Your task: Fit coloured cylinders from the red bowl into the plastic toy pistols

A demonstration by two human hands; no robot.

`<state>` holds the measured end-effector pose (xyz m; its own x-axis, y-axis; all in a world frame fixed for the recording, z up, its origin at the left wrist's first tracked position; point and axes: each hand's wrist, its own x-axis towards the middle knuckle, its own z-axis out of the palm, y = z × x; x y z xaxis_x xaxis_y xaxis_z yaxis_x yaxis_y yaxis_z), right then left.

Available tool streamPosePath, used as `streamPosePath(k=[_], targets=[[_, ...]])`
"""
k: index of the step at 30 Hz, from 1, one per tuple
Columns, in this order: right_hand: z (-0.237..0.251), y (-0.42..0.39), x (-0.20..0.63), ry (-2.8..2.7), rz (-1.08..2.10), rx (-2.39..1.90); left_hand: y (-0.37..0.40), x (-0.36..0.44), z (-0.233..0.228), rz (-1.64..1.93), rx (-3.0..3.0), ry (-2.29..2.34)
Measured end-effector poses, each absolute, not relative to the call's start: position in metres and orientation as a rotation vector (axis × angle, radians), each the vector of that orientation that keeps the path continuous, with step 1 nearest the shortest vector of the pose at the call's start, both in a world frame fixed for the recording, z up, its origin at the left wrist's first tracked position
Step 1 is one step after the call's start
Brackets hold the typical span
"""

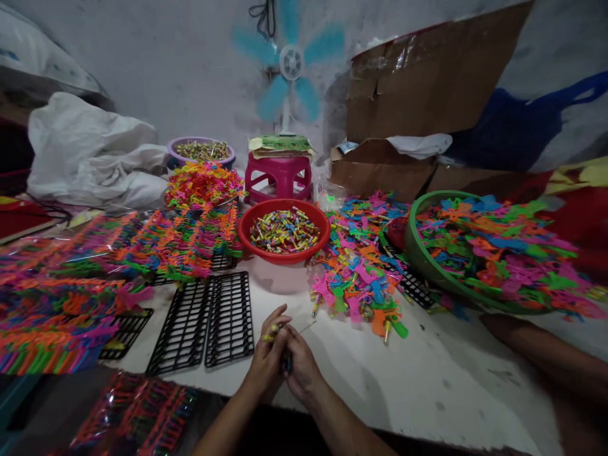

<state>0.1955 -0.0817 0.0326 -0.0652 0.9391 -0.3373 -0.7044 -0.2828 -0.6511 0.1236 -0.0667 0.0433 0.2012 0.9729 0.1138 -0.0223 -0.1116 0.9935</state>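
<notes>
My left hand (266,356) is closed round a few small yellow pieces (270,334), whose ends poke out between the fingers. Pressed against it, my right hand (300,366) is also closed. A thin pointed metal rod (308,327) sticks out of the right hand, and something dark and bluish, perhaps its handle, shows below between the palms. Both hands are at the table's front edge. Ahead of them stands a red basin (243,231) filled with small multicoloured pieces. Just right of that lies a loose pile of bright plastic toy-gun-shaped pieces (354,278).
Black grid racks (230,320) lie left of my hands. Beyond are rows of coloured plastic pieces (180,244). A green basin (420,244) heaped with similar pieces stands right, near another person's arm (532,348). A fan (291,63) rests atop a pink stool (280,168).
</notes>
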Motion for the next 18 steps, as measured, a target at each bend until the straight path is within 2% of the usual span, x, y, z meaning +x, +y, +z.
streamPosePath(k=[3, 5, 8, 11, 14, 16, 18], targets=[[0.03, -0.077, 0.207, -0.181, 1.898, -0.833, -0.063, 0.117, 0.037, 1.124, 1.803, 1.001], [0.029, -0.073, 0.219, -0.156, 1.928, -0.815, -0.06, 0.114, 0.034, 1.048, 1.891, 1.001], [0.032, -0.068, 0.24, -0.373, 1.795, -0.822, -0.057, 0.108, 0.036, 0.854, 1.664, 0.94], [0.042, -0.065, 0.262, -0.666, 1.673, -0.918, -0.056, 0.097, 0.048, 0.582, 1.242, 0.647], [0.052, -0.065, 0.276, -0.938, 1.685, -0.993, -0.056, 0.091, 0.061, 0.361, 1.005, 0.437], [0.056, -0.064, 0.278, -1.17, 1.732, -1.066, -0.057, 0.095, 0.061, 0.269, 1.006, 0.497], [0.057, -0.063, 0.275, -1.331, 1.644, -1.173, -0.058, 0.105, 0.053, 0.256, 1.015, 0.642]])
